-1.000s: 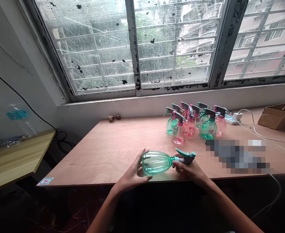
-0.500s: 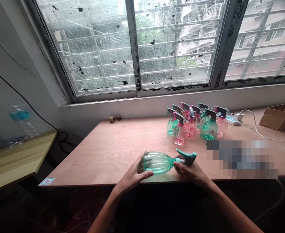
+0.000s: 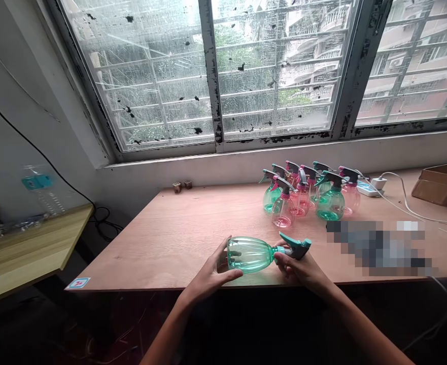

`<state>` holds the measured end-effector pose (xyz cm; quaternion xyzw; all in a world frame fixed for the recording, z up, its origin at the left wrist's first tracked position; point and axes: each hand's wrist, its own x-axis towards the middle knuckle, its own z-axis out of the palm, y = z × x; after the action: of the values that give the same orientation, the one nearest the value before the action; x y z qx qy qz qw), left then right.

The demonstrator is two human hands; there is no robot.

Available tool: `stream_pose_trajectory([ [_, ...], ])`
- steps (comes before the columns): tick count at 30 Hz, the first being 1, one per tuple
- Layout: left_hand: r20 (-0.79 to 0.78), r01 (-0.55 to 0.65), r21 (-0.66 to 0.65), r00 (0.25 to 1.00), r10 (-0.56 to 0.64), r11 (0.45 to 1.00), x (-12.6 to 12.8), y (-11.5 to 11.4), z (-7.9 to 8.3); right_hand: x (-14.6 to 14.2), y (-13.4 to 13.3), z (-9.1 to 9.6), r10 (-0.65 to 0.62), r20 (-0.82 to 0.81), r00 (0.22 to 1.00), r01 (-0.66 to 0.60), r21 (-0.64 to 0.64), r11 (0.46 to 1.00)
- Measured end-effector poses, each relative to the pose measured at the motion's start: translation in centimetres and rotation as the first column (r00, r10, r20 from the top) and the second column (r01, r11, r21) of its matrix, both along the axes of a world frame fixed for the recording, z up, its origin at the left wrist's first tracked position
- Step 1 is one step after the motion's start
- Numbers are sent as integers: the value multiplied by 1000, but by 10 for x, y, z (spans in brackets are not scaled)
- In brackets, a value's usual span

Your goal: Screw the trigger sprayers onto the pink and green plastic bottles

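A clear green spray bottle (image 3: 250, 254) lies on its side in the air over the front edge of the wooden table (image 3: 162, 238), its base to the left and its grey and green trigger head to the right. My left hand (image 3: 216, 267) cups the base, thumb below and fingers partly behind the plastic. At the neck, my right hand (image 3: 295, 266) is closed around the collar just under the trigger. Some of its fingers are hidden behind the bottle.
Several pink and green spray bottles (image 3: 330, 203) stand grouped at the back. Right of them are a white power strip (image 3: 368, 188) with cables and a cardboard box (image 3: 439, 184). A blurred patch covers the right front. Two small brown blocks (image 3: 176, 187) sit by the wall.
The whole view has shifted slightly, with the scene moving a little to the right. Both hands keep the same hold on the green spray bottle.
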<state>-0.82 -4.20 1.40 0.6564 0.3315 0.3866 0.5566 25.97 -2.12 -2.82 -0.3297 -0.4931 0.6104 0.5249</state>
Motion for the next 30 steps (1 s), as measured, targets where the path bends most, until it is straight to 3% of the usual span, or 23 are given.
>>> stream_pose_trajectory([
  [5,15,10,17,1000,-10,1000,2,-1,-1,2,2,-3,5,-13,1000,-5,55,998],
  [11,-8,-44,-1,999,44,999,0,3,-2,2,0,-3,21,-9,1000,-20,45,999],
  [24,-18,22,30,1000,-21,999,1,2,1,2,0,-1,0,-9,1000,1,52,999],
  [30,-39,-10,31,999,12,999,1,2,0,2,1,-3,-14,-15,1000,15,67,998],
])
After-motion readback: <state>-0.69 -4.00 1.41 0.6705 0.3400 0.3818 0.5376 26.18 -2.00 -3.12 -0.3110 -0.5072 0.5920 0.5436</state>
